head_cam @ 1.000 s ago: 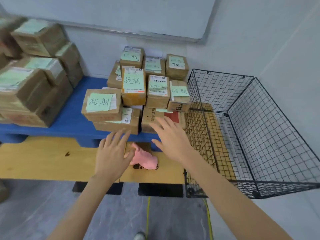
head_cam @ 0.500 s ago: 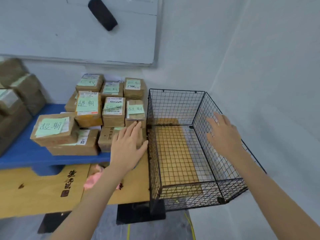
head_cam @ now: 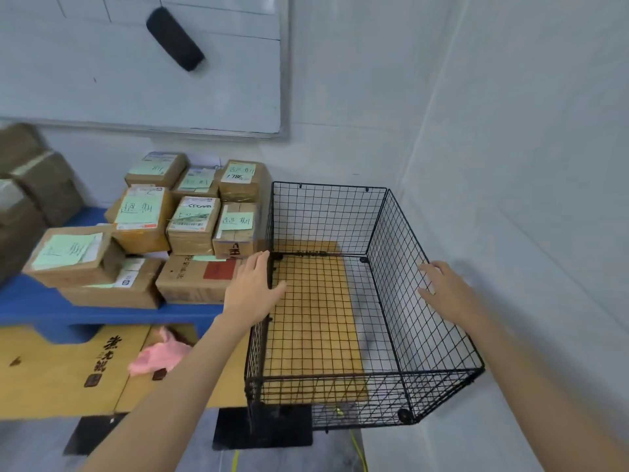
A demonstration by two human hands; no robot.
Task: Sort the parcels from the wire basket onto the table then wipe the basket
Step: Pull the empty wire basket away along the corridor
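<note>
The black wire basket (head_cam: pixel 326 212) stands on the right end of the wooden table (head_cam: pixel 51 376), with nothing inside it. My left hand (head_cam: pixel 253 291) lies flat against the top of its left wall, thumb over the rim and fingers straight. My right hand (head_cam: pixel 442 287) rests on the rim of its right wall with the fingers spread. Brown cardboard parcels (head_cam: pixel 194 226) with green notes are stacked left of the basket on a blue platform (head_cam: pixel 102 315). A pink cloth (head_cam: pixel 160 356) lies on the table beside my left forearm.
More brown parcels (head_cam: pixel 30 185) are piled at the far left. A whiteboard (head_cam: pixel 136 63) with a black eraser (head_cam: pixel 175 39) hangs on the wall behind. White walls close in behind and to the right of the basket. The floor shows below the table's front edge.
Both hands left the spot by the pink cloth and went to the basket, the left to its left wall, the right to its right rim. My view swung right and up.
</note>
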